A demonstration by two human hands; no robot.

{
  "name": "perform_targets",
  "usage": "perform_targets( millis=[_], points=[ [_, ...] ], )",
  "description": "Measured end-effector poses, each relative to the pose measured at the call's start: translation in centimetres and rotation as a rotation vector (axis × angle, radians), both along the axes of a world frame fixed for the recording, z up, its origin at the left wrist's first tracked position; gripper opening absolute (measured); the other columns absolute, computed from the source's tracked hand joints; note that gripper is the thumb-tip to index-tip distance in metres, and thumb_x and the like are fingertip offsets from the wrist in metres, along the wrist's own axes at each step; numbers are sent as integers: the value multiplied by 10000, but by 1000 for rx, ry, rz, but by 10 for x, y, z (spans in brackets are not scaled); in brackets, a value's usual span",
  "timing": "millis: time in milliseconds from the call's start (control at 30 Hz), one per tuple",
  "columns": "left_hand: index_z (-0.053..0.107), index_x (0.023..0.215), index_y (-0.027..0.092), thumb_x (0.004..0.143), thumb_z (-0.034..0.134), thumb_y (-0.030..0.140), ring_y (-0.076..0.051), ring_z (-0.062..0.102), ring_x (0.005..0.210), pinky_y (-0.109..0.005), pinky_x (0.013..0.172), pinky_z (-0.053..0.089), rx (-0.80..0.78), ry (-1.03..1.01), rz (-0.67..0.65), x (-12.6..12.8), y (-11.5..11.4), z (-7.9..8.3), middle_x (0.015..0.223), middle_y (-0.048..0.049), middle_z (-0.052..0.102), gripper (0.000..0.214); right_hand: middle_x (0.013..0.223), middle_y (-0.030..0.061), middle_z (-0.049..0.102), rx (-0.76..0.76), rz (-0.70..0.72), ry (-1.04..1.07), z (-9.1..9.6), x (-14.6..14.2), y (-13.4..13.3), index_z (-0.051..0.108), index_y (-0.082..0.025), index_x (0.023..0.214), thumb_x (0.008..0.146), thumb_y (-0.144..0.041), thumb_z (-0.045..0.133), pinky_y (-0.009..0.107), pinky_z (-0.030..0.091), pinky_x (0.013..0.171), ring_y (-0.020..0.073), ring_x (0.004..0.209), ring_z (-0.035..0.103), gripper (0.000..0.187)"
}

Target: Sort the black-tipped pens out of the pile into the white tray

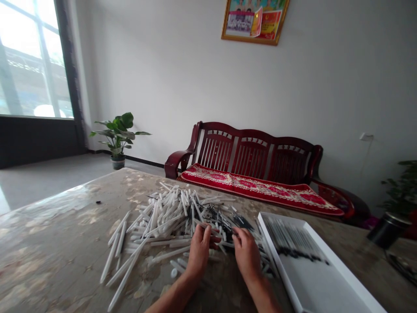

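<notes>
A large heap of white, pen-like plastic barrels [159, 217] lies on the table in front of me, with thin black parts [224, 219] mixed in on its right side. My left hand [199, 252] is at the heap's near edge, thumb and fingers closed on what looks like a pale pen barrel [202, 224]. Just to its right, my right hand [246, 253] has its fingertips pinched together beside the black parts. A small dark piece seems to be between them, too small to name. The two hands are apart.
A shallow white tray [286, 274] on the right holds a row of clear pens [289, 234] with black ends. The patterned tabletop [48, 261] extends left. Beyond it are a red wooden bench [250, 156] and a potted plant [117, 134]. A black pot [387, 228] stands far right.
</notes>
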State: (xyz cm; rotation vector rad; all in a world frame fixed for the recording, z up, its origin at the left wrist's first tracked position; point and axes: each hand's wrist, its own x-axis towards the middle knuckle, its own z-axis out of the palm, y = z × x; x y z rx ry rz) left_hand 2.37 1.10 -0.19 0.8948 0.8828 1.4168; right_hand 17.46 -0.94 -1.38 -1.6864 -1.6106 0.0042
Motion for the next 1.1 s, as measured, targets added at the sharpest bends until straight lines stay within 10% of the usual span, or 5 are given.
perform_targets(
  millis=[433,1100],
  points=[
    [531,814,181,648,710,471,-138,644,566,-222,464,473,-51,-50,-25,1,13,-6,761,-41,708,379,1094,80,718,-332,-200,-246,20,13,29,664,-205,1112,926,-264,491,269,445,791,204,1008,666,261],
    [525,837,187,607,760,484,-190,709,643,-287,563,553,-144,-195,1,0,18,-10,759,-39,700,444,970,36,694,-327,-226,-334,21,19,34,698,-227,884,930,-247,491,245,388,661,165,866,660,213]
  ],
)
